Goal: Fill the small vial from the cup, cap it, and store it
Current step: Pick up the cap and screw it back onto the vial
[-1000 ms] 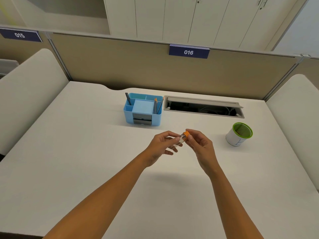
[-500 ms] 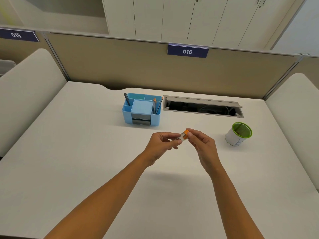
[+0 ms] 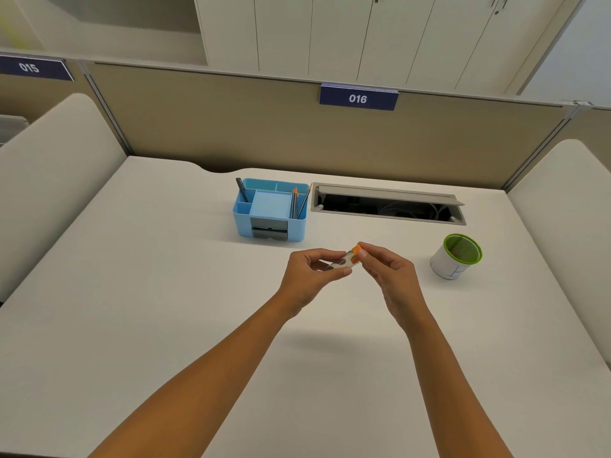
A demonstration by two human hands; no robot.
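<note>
The vial (image 3: 342, 261) is held in the air over the middle of the desk (image 3: 132, 309), tilted, its orange cap (image 3: 355, 251) pointing toward 1 o'clock and its base toward 7 o'clock. Something dark shows through its clear wall; what it is cannot be told. The left hand (image 3: 310, 276) grips the body of the vial, thumb below and fingertips above, closed round it. The right hand (image 3: 388, 276) pinches the cap between thumb and forefinger, the other fingers curled loosely behind. Whether the cap is fully seated cannot be told. The two hands meet at the vial, fingertips nearly touching, with both bare forearms running back toward 6 o'clock and a soft shadow on the desk beneath them.

At 3 o'clock from the hands, well apart, stands the cup (image 3: 454, 257), white with a green rim, upright, with blue marks on its side. At 11 o'clock from the hands sits a blue organiser (image 3: 270, 213) with several compartments: a dark pen (image 3: 240, 190) stands in the left one, pencils (image 3: 297, 203) lean in the right one, and a small drawer is set in the front. Just beside the organiser, toward 3 o'clock of it, a cable hatch (image 3: 388, 203) lies open in the desk, cables dim inside. Beyond, at 12 o'clock, a beige partition carries a dark sign (image 3: 358, 98) reading 016.
</note>
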